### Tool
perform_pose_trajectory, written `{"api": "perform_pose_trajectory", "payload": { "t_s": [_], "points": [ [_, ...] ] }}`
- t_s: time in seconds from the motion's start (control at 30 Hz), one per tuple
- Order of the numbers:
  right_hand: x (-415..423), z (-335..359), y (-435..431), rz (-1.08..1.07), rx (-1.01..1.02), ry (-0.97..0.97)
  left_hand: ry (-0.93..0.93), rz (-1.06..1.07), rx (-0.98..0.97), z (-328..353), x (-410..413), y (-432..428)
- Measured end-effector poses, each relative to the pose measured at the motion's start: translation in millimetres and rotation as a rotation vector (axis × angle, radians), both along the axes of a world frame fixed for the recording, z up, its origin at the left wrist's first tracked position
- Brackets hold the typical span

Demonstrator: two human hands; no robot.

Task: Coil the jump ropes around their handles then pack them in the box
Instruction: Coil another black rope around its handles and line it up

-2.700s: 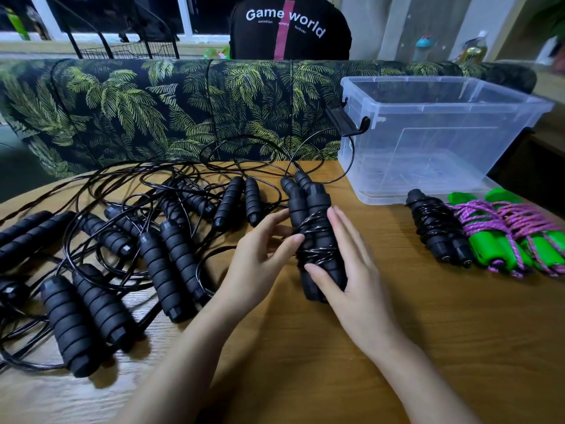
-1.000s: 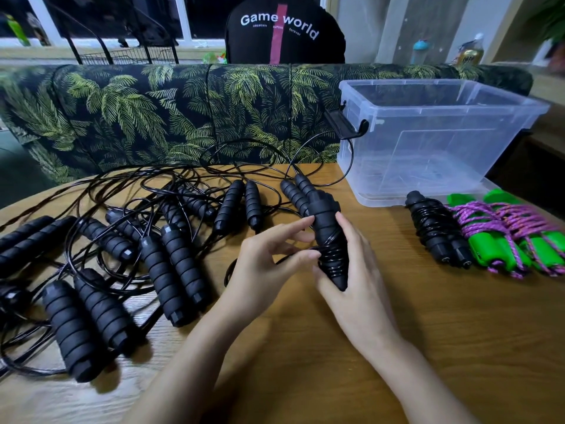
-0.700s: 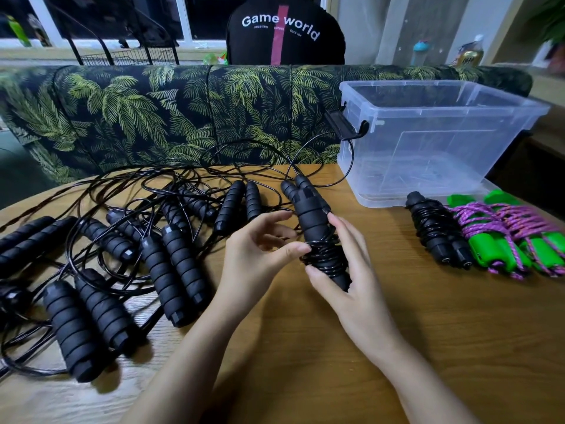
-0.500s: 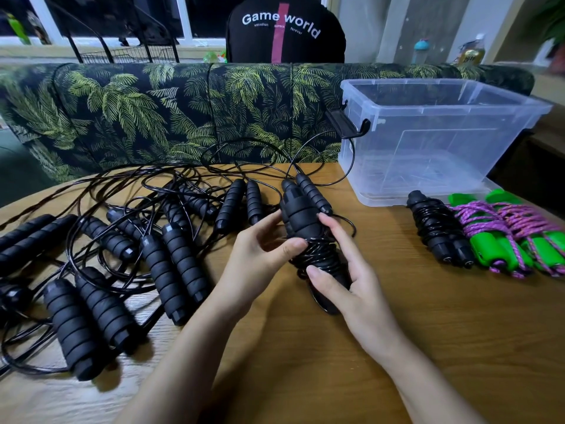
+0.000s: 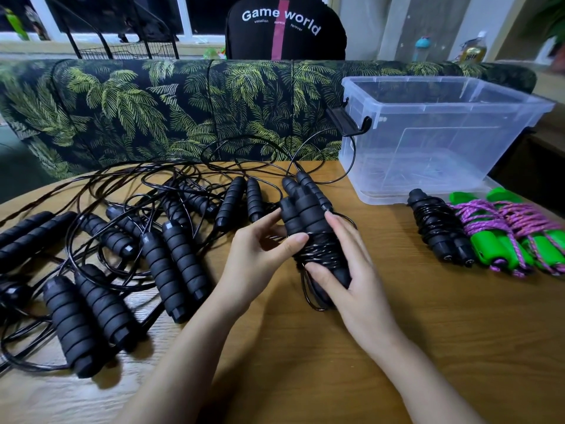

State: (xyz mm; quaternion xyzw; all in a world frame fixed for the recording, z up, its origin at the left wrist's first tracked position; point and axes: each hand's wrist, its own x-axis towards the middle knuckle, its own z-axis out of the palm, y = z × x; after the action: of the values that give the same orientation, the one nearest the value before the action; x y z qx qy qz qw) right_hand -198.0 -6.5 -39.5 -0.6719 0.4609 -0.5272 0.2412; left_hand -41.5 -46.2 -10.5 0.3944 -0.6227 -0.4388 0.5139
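A pair of black ribbed foam jump-rope handles (image 5: 305, 215), bound together by turns of thin glossy black cord (image 5: 318, 255), is held at the middle of the wooden counter (image 5: 336, 377). Whether its lower end rests on the surface cannot be told. The lower half of the pair is wrapped by the curled fingers and thumb of the right hand (image 5: 351, 270), and the upper half is pinched between the thumb and fingers of the left hand (image 5: 258, 252). A short loop of cord hangs loose below the turns, so the winding is judged nearly complete, with only the tail left to be tucked in.

Toward the counter's right edge, three wound ropes are laid side by side: one black coiled bundle (image 5: 440, 231) and two bright green-handled ropes wrapped in pink-purple cord (image 5: 489, 246). The clear plastic box (image 5: 443, 142) is set at the far right corner, just behind them. Nothing can be made out inside it, so packing is judged not yet begun.

Across the left half of the counter, many more uncoiled black foam-handled ropes (image 5: 171, 258) are spread out, their cords in a loose tangle, so most of the coiling is left to be done. Beyond the far edge, a palm-print sofa back (image 5: 137, 111) and a person in a black top (image 5: 284, 32) are seen.
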Motion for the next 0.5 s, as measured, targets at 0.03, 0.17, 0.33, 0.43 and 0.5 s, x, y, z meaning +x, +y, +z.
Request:
{"api": "perform_pose_trajectory", "payload": {
  "t_s": [0.03, 0.17, 0.33, 0.43, 0.5],
  "points": [
    [-2.2, 0.9, -0.9, 0.009, 0.03, -0.048, 0.006, -0.017, 0.006, 2.3, 0.4, 0.5],
    [-4.7, 0.4, -1.5, 0.003, 0.046, -0.017, 0.037, 0.021, 0.022, 2.3, -1.2, 2.4],
    [-0.8, -0.6, -0.9, -0.007, -0.001, -0.007, 0.102, 0.044, 0.064, 4.0, 1.3, 2.2],
    [-5.1, -0.3, -3.6, 0.025, 0.052, -0.132, 0.162, -0.022, 0.099, 6.3, 4.4, 1.6],
    [-6.9, -2.4, -4.2, 0.003, 0.065, -0.105, 0.176, -0.026, 0.108, 6.2, 2.9, 2.4]
  ]
}}
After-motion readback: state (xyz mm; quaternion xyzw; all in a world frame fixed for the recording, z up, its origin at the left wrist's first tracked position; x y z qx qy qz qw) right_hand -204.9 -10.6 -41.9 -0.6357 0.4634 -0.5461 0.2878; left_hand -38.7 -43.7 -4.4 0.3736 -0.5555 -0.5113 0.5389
